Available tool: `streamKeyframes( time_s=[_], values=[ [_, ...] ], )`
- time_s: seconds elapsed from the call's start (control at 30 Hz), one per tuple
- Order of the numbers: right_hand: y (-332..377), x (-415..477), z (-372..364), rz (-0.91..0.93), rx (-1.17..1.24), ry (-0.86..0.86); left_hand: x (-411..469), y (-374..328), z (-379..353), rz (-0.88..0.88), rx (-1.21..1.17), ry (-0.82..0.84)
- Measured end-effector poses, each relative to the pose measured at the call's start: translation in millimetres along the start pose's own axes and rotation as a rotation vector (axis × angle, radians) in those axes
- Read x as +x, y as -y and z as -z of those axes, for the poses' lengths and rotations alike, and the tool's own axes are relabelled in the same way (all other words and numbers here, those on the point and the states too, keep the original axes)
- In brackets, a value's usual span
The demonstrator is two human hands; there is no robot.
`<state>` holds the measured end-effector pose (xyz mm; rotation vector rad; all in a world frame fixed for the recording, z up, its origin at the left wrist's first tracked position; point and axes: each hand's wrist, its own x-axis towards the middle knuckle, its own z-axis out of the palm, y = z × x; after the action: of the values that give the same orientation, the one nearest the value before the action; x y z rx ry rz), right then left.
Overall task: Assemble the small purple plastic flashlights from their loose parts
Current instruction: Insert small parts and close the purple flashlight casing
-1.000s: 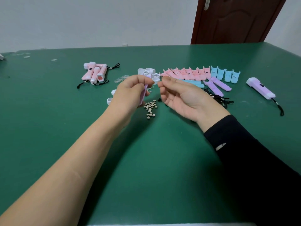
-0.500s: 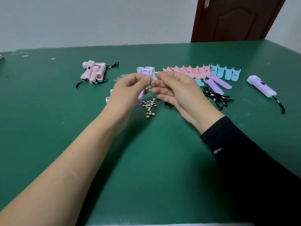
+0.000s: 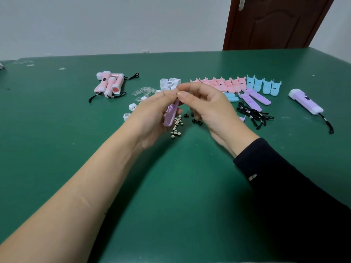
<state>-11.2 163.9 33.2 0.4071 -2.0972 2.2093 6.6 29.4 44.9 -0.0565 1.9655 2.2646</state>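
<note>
left hand (image 3: 152, 114): grip curled round a purple shell half (image 3: 171, 115), held above the green bench (image 3: 171, 196) near its middle, with the long axis running from 1 o'clock down to 7 o'clock. right hand (image 3: 207, 109): grip pressed together, thumb and forefinger pinching the shell's upper end; any smaller part between them is too small to make out.

directions below are read from the shell as dial centre. at 6 o'clock, just beneath it, a heap of button cells (image 3: 176, 127). at 4 o'clock, near, a few small black parts (image 3: 194, 120), partly hidden by the right hand. at 12 o'clock, a cluster of white caps (image 3: 169, 83). at 9 o'clock, two more white caps (image 3: 131, 111). at 10 o'clock, clear lenses (image 3: 144, 92), and farther out a pile of pink flashlights (image 3: 110, 84) with black cords. at 2 o'clock, a row of pink shell halves (image 3: 218, 84) continuing into blue shell halves (image 3: 263, 85). at 3 o'clock, spare purple shell halves (image 3: 254, 98) beside a tangle of black lanyards (image 3: 250, 114). far out at 3 o'clock, well apart, a finished purple flashlight (image 3: 304, 101) lying on its side.
</note>
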Motion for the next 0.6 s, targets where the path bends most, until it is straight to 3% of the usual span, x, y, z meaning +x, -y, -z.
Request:
streamKeyframes(
  time_s=[0.4, 0.6],
  values=[
    [-2, 4, 5, -0.201, 0.108, 0.038, 2, 1, 1, -0.018, 0.039, -0.005],
    [2, 4, 12, -0.189, -0.105, 0.129, 6, 3, 4, -0.159, 0.309, -0.109]
  ],
)
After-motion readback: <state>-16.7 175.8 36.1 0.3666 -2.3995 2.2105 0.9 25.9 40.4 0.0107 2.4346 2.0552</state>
